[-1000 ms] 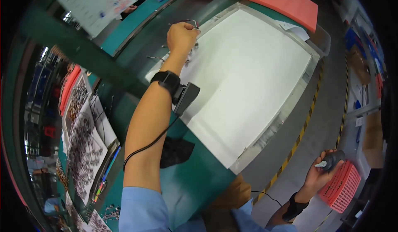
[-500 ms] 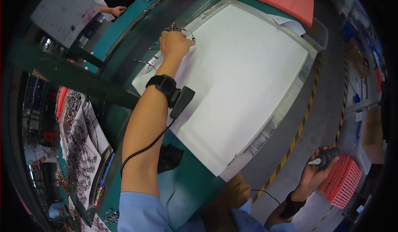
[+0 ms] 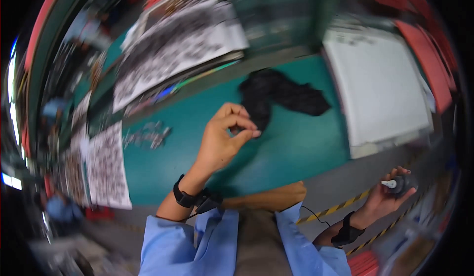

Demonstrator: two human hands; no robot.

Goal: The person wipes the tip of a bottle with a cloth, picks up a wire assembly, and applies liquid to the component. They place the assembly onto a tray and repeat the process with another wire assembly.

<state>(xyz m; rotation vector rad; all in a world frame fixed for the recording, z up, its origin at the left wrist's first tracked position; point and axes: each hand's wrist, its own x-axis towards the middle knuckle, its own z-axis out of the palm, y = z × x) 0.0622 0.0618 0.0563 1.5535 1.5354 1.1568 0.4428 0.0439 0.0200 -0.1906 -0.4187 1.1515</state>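
Apparently between two actions: one hand pinching, one holding a bottle

A person in a blue shirt [image 3: 217,246] looks down on a green table [image 3: 296,162]. The left hand [image 3: 221,137] is raised over the middle of it, thumb and forefinger brought together. Blur hides whether anything thin sits between them. The right hand [image 3: 379,203] is out to the right, past the table's front edge, its fingers wrapped around a dark bottle [image 3: 405,186] with a white nozzle pointing left.

My judgement is that this is a pause, the bottle kept ready in the hand. Using it would call for bringing the nozzle in over the table; picking anything up with the left hand would call for parting that pinch.

A crumpled black cloth [image 3: 298,98] lies bent just beyond the left fingertips; whether they touch it is unclear. It takes up the table between that hand and a large white sheet [image 3: 382,86] at the right, which has small, blurred dark bits near its far end. Left of the hand is a loose cluster of small metal pieces [image 3: 148,135], with a speckled paper [image 3: 106,172] beside it. Behind, a green post [image 3: 326,9] partly blocks the far side.
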